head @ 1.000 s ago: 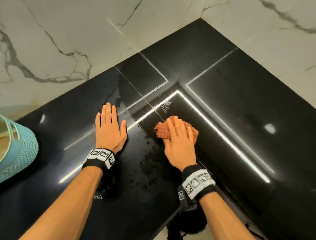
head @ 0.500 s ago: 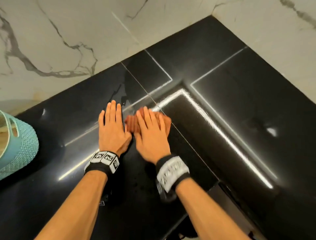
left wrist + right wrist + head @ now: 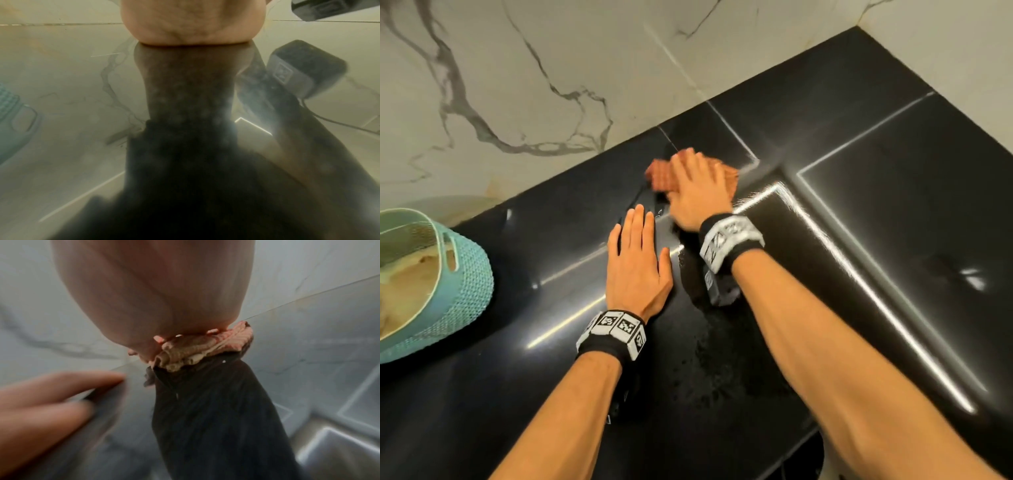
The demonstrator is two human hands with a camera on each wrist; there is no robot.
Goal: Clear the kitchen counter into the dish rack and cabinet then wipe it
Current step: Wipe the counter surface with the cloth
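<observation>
Pressing flat with straight fingers, the right hand (image 3: 697, 192) is pinning the cloth (image 3: 659, 173) to the black bench (image 3: 859, 212), near the marble wall (image 3: 534, 85). Beside the cloth, the left hand (image 3: 637, 270) is lying open, palm down, gripping nothing. Left of it, a teal basket (image 3: 465, 284) is sitting.

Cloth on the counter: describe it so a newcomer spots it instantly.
Start at the black counter where it meets the marble wall. Near that back edge, the right hand presses flat on the cloth, a crumpled reddish-orange rag. It is the only warm-coloured fabric here; the teal basket sits far left.
</observation>
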